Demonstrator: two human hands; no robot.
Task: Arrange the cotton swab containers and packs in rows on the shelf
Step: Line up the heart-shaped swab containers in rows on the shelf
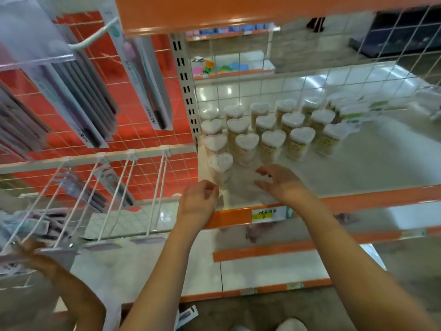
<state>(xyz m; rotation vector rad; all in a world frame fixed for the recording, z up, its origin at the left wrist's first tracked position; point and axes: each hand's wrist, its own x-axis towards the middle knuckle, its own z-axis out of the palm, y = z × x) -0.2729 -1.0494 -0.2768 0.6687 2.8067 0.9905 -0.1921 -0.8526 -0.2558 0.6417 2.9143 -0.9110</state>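
Several clear heart-lidded cotton swab containers (272, 137) stand in rows on the white shelf (370, 163), against its left end. One more heart-lidded container (220, 163) stands alone in front of them at the left. My left hand (199, 199) hovers just below and left of it, fingers loosely curled, holding nothing. My right hand (279, 182) is to its right over the shelf, fingers spread and apart from every container. Cotton swab packs with green labels (353, 108) lie at the back right, blurred.
A perforated upright post (187, 89) and a wire grid back panel (334, 75) bound the shelf. Left of it hang packaged items (83, 111) on white hooks (133, 187). Another person's hand (31, 254) works at the lower left. A yellow price label (269, 213) sits on the orange front edge.
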